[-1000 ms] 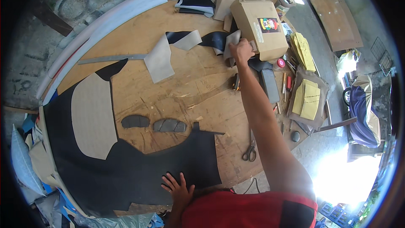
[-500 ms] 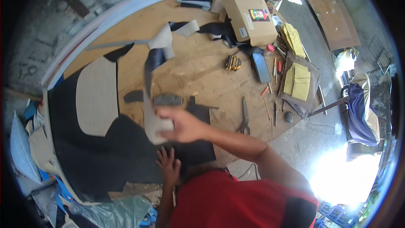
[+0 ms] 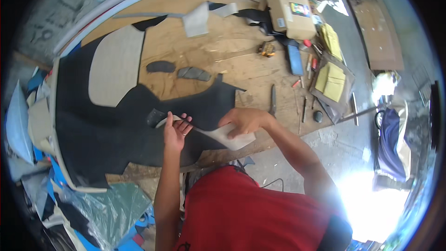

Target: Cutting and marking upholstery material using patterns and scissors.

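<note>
My right hand [image 3: 246, 122] grips the wide pale end of a long material strip [image 3: 232, 138], light grey on one face and dark on the other. The strip's narrower, twisted part runs left to my left hand [image 3: 176, 131], which is palm up with thumb and fingers apart. It passes at the fingers of that hand, and its dark far end [image 3: 156, 117] shows beyond the thumb. Both hands are over a large black sheet of material [image 3: 102, 135] on the table. A pale rounded panel [image 3: 116, 67] lies on the sheet's upper left.
Two small dark pieces [image 3: 160, 67] lie above the sheet on the wooden table [image 3: 200, 56]. Scissors [image 3: 273, 100], a tape measure [image 3: 266, 49], a phone [image 3: 295, 60] and yellow patterns [image 3: 331, 81] are to the right. A cardboard box [image 3: 290, 14] stands at the back.
My right hand has moved right and down with the strip, swinging it from upright to crosswise. My left hand has lifted off the sheet and turned palm up by the strip. The view has shifted.
</note>
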`<state>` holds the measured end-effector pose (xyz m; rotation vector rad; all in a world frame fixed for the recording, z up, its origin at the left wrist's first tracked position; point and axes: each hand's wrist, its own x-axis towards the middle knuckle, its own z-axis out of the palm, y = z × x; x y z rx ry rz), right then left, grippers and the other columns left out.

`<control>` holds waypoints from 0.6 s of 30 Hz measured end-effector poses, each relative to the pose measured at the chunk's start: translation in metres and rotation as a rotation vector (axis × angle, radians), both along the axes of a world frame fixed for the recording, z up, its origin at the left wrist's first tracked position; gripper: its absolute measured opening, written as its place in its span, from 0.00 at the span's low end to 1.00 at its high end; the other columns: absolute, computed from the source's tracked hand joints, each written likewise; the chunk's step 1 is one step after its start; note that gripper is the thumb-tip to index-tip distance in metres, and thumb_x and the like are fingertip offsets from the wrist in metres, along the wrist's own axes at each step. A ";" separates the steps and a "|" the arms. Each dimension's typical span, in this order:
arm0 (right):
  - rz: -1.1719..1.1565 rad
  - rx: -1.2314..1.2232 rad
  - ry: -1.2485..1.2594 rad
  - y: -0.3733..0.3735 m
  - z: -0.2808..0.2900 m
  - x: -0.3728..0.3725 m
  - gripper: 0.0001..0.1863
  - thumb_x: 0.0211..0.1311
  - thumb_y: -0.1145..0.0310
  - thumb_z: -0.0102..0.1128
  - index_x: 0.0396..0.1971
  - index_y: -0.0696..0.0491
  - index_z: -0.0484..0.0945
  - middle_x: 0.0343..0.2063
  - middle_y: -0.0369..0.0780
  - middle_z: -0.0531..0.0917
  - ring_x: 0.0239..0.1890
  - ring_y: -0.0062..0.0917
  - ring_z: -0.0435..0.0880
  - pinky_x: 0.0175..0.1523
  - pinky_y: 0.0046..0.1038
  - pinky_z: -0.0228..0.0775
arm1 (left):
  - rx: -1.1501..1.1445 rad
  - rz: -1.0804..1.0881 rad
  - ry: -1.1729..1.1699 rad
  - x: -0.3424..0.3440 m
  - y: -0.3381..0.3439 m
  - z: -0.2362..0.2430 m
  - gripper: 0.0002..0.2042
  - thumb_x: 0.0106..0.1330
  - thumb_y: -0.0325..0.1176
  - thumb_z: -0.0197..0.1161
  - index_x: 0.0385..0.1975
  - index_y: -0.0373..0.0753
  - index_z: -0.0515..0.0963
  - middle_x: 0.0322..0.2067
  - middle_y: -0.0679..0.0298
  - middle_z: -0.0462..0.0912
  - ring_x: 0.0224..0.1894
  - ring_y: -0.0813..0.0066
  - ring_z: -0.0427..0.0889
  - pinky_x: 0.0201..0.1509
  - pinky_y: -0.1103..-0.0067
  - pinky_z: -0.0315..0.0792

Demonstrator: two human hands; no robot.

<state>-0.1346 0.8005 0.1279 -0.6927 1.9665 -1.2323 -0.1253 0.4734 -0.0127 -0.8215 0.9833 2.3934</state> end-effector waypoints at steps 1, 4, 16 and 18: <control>0.085 -0.014 -0.023 0.003 0.003 -0.002 0.10 0.50 0.72 0.69 0.33 0.57 0.81 0.25 0.37 0.81 0.27 0.30 0.75 0.38 0.33 0.71 | -0.030 -0.046 -0.003 -0.013 0.001 -0.002 0.24 0.78 0.49 0.53 0.52 0.30 0.78 0.56 0.48 0.84 0.53 0.56 0.88 0.46 0.74 0.83; -0.149 0.004 0.108 0.030 -0.018 0.002 0.09 0.50 0.72 0.67 0.33 0.56 0.82 0.26 0.38 0.82 0.27 0.32 0.76 0.38 0.34 0.71 | 0.001 -0.150 0.175 -0.075 0.036 0.049 0.20 0.75 0.41 0.54 0.53 0.28 0.78 0.52 0.52 0.86 0.45 0.63 0.90 0.32 0.81 0.78; -0.780 0.020 0.906 0.130 -0.010 -0.130 0.14 0.53 0.75 0.67 0.41 0.58 0.87 0.40 0.41 0.89 0.34 0.36 0.83 0.44 0.30 0.78 | -0.129 -0.414 0.649 -0.343 0.171 0.174 0.15 0.76 0.26 0.52 0.58 0.27 0.74 0.59 0.49 0.81 0.56 0.58 0.85 0.60 0.76 0.77; -0.738 -0.159 0.561 0.124 -0.015 -0.166 0.14 0.53 0.76 0.68 0.41 0.57 0.87 0.43 0.40 0.89 0.34 0.35 0.84 0.43 0.32 0.78 | -0.363 -0.269 0.556 -0.397 0.122 0.124 0.13 0.77 0.32 0.54 0.50 0.28 0.78 0.50 0.50 0.85 0.53 0.64 0.85 0.54 0.77 0.80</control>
